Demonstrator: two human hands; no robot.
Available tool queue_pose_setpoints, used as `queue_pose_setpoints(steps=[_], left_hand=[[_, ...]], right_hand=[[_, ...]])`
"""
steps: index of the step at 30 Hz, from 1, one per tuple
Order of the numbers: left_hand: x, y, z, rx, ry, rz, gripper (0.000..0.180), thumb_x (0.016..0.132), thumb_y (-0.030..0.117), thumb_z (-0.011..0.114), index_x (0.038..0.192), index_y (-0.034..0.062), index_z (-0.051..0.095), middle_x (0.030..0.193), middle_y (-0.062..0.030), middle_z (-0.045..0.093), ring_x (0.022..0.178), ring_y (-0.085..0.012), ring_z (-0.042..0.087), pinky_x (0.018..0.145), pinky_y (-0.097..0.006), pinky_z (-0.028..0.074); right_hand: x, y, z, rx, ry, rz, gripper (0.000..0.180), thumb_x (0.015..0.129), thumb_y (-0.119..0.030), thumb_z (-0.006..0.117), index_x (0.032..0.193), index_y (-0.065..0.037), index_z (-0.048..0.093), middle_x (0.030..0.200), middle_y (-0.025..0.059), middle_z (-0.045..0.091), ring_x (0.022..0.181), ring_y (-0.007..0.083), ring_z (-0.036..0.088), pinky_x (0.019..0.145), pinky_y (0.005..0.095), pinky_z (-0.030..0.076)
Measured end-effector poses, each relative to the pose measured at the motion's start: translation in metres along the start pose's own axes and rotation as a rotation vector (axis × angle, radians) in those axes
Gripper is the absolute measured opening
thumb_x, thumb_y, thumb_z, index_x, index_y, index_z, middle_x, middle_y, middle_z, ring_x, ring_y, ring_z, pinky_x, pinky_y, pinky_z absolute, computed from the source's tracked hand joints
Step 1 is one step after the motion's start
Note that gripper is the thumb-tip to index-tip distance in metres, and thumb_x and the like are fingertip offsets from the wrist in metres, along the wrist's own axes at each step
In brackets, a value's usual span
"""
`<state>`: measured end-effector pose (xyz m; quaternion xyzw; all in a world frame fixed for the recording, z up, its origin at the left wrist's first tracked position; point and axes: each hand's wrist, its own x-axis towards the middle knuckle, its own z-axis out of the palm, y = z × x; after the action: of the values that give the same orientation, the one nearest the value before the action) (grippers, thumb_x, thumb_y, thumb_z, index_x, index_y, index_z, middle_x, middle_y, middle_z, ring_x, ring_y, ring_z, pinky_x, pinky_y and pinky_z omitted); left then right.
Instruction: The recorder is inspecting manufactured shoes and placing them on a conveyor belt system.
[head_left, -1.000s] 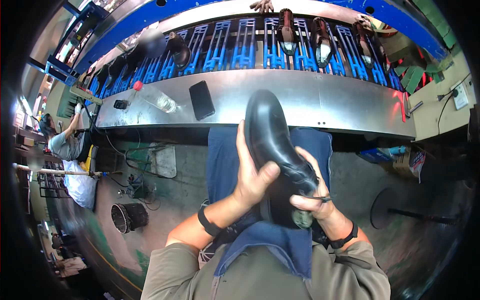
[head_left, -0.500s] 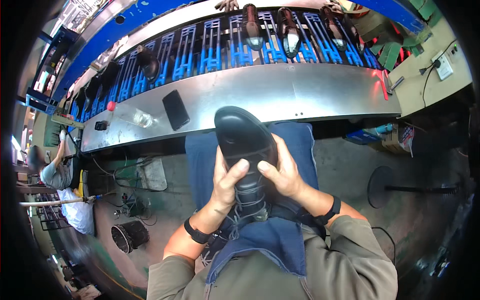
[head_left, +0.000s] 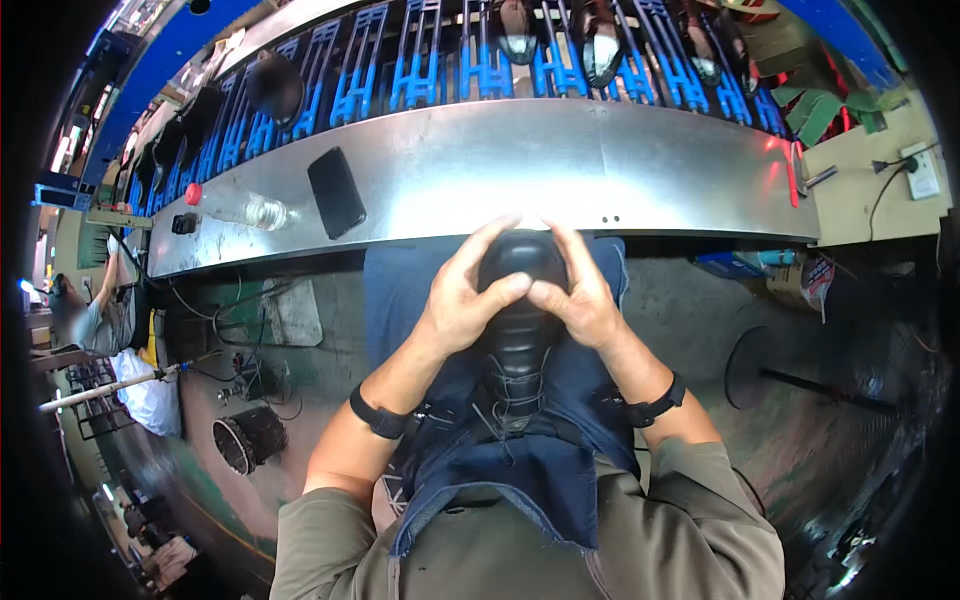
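A black lace-up shoe lies over my lap, toe pointing away from me and laces loosely strung near my body. My left hand wraps the left side of the toe. On the opposite side my right hand holds the toe too. Both thumbs press on top of the toe from either side, while the fingers curl round the front edge. Beneath the shoe a dark blue apron covers my lap. My fingertips partly hide the toe's rim.
Ahead runs a metal bench ledge bearing a black phone, a plastic bottle and a red-handled tool. Behind it, shoes sit on a blue-slatted conveyor. A bucket stands left; another person is far left.
Both hands have slid forward from the shoe's middle to its toe. The shoe has gone from tilted up leftward to lying straight and lower. The view has shifted slightly.
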<state>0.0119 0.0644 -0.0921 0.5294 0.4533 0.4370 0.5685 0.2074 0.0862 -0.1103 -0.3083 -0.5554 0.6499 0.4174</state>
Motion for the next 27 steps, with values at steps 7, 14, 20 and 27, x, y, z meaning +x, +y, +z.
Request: queue_pose_setpoints(steps=[7, 14, 20, 27], left_hand=[[0.016, -0.017, 0.014, -0.002, 0.230, -0.060, 0.057, 0.094, 0.021, 0.072, 0.141, -0.0045, 0.050, 0.128, -0.0116, 0.060, 0.120, -0.0187, 0.057, 0.106, -0.032, 0.042], [0.013, -0.031, 0.022, 0.026, 0.317, 0.013, 0.060, 0.097, 0.017, 0.069, 0.145, -0.0057, 0.043, 0.128, -0.0135, 0.062, 0.120, -0.0201, 0.058, 0.106, -0.031, 0.043], [-0.061, -0.041, 0.032, -0.290, 0.308, -0.331, 0.073, 0.094, 0.024, 0.070, 0.152, 0.0030, 0.032, 0.143, -0.0138, 0.049, 0.131, -0.0221, 0.049, 0.110, -0.039, 0.041], [-0.066, 0.023, 0.022, -0.884, 0.436, -0.456, 0.059, 0.103, 0.057, 0.043, 0.129, 0.0062, 0.057, 0.120, -0.0121, 0.066, 0.099, -0.0230, 0.067, 0.086, -0.039, 0.058]], right_hand=[[0.015, 0.027, 0.000, -0.245, 0.161, -0.015, 0.064, 0.095, -0.030, 0.070, 0.145, 0.000, 0.045, 0.134, 0.0193, 0.059, 0.124, 0.0276, 0.059, 0.106, 0.0377, 0.044], [0.012, 0.041, 0.009, -0.297, 0.246, -0.053, 0.061, 0.097, -0.034, 0.068, 0.142, 0.001, 0.047, 0.130, 0.0224, 0.062, 0.122, 0.0315, 0.061, 0.102, 0.0386, 0.047], [-0.044, 0.058, 0.032, -0.311, 0.234, 0.045, 0.079, 0.097, -0.032, 0.065, 0.155, 0.004, 0.025, 0.151, 0.0288, 0.040, 0.143, 0.0382, 0.040, 0.118, 0.0438, 0.032], [-0.081, -0.025, -0.018, -0.475, -0.024, 0.010, 0.059, 0.101, -0.029, 0.058, 0.150, -0.002, 0.041, 0.148, 0.0199, 0.046, 0.134, 0.0331, 0.051, 0.112, 0.0393, 0.039]])
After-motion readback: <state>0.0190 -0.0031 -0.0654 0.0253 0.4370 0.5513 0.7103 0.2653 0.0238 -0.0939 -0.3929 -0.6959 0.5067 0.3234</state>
